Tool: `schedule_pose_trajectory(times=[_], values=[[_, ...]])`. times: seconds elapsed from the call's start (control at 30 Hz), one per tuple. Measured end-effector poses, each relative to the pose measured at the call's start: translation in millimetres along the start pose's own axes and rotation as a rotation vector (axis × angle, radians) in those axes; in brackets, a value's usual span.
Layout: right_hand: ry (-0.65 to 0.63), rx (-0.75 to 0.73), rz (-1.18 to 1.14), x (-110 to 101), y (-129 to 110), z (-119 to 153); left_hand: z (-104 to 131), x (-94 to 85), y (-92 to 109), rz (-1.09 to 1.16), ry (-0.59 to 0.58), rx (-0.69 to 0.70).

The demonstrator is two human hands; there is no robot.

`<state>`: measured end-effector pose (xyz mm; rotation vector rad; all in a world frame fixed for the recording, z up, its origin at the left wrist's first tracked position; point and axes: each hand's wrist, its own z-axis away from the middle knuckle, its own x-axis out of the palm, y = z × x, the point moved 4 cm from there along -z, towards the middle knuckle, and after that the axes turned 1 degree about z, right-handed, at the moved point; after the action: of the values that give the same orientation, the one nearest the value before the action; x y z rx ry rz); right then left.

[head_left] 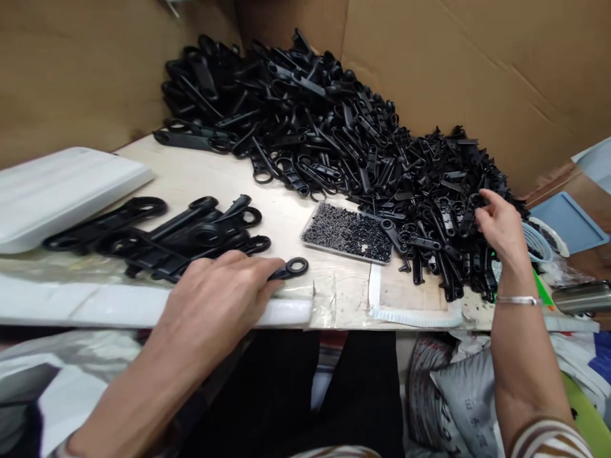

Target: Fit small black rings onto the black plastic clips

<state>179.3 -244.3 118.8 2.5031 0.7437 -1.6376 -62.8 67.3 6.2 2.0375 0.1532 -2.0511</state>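
In the left hand (219,286) — ringed black part (287,271) gripped, right hand (502,226) at heap (363,137), grip unclear

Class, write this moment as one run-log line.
left hand: holds ring-ended black part | right hand: at black parts pile, grip unclear | tray: between hands, contains small dark pieces
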Motion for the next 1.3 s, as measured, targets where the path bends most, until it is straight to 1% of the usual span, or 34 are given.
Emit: schedule_pose_trajectory(times=[0.07, 0.13, 0.17, 0.23, 0.3, 0.33, 0.37, 0.4, 0.43, 0.47, 0.5, 0.53, 0.57, 0.6, 0.67, 0.73, 0.77, 0.8, 0.87, 1.0, 1.13, 1.2, 1.3], values=[[-0.045, 0.009, 0.089, 7.8, 10.3, -18.2, -4.1, -0.4, 0.7, -0.011, -0.044, -0.008], [-0.090, 0.027, 0.187, 16.5, 16.5, -25.8, -7.1, 0.4, 0.7, -0.019, -0.059, -0.011], [-0.101, 0.035, 0.236, 19.4, 17.8, -26.2, -8.1, 1.1, 0.8, -0.024, -0.058, -0.004], [-0.084, 0.042, 0.297, 19.8, 17.3, -22.2, -8.4, 3.0, 0.9, -0.025, -0.047, 0.011], [-0.017, 0.033, 0.275, 13.4, 14.6, -14.2, -6.5, 4.3, 1.1, 0.002, -0.008, 0.020], [0.021, 0.031, 0.249, 8.8, 13.1, -8.9, -4.6, 3.8, 1.3, 0.028, 0.034, 0.018], [0.071, 0.024, 0.223, 3.5, 10.9, -2.4, -2.2, 1.9, 2.1, 0.062, 0.100, 0.015], [0.161, 0.038, 0.188, -3.3, 8.2, 5.8, 0.8, -1.1, 3.5, 0.103, 0.180, 0.009], [0.215, 0.048, 0.118, -8.3, 4.0, 15.7, 4.3, -5.0, 6.2, 0.164, 0.263, 0.015], [0.213, 0.034, 0.010, -10.2, -2.8, 26.8, 7.7, -9.0, 10.0, 0.251, 0.336, 0.031], [0.214, 0.038, -0.114, -11.1, -10.8, 39.4, 10.6, -12.4, 14.9, 0.370, 0.383, 0.061], [0.239, 0.067, -0.259, -11.2, -19.2, 53.4, 12.4, -14.6, 20.5, 0.526, 0.394, 0.098], [0.178, 0.066, -0.387, -6.4, -30.4, 67.1, 12.9, -15.1, 26.5, 0.714, 0.365, 0.131], [0.076, 0.075, -0.513, 1.8, -42.2, 80.6, 12.0, -13.6, 32.6, 0.924, 0.295, 0.146], [-0.177, 0.091, -0.759, 23.8, -65.8, 106.5, 8.6, -4.8, 44.9, 1.345, 0.068, 0.106], [-0.374, 0.109, -0.936, 46.0, -84.5, 127.8, 6.0, 6.2, 56.5, 1.690, -0.173, 0.017], [-0.442, 0.119, -1.005, 55.8, -91.2, 135.9, 5.5, 10.6, 61.3, 1.816, -0.269, -0.017], [-0.490, 0.127, -1.067, 64.2, -96.4, 142.2, 5.2, 14.0, 65.1, 1.908, -0.339, -0.040], [-0.552, 0.140, -1.165, 76.8, -103.7, 150.3, 5.2, 18.5, 69.4, 2.007, -0.419, -0.063], [-0.620, 0.201, -1.294, 87.0, -111.9, 156.8, 5.7, 22.6, 71.4, 1.982, -0.444, -0.077], [-0.579, 0.340, -1.354, 88.6, -113.9, 160.8, 4.8, 24.5, 73.8, 1.924, -0.469, -0.076], [-0.561, 0.408, -1.360, 90.1, -113.2, 163.6, 3.6, 25.2, 73.3, 1.909, -0.430, -0.088], [-0.533, 0.495, -1.352, 93.3, -110.1, 166.8, 2.3, 24.7, 69.7, 1.827, -0.282, -0.065]])
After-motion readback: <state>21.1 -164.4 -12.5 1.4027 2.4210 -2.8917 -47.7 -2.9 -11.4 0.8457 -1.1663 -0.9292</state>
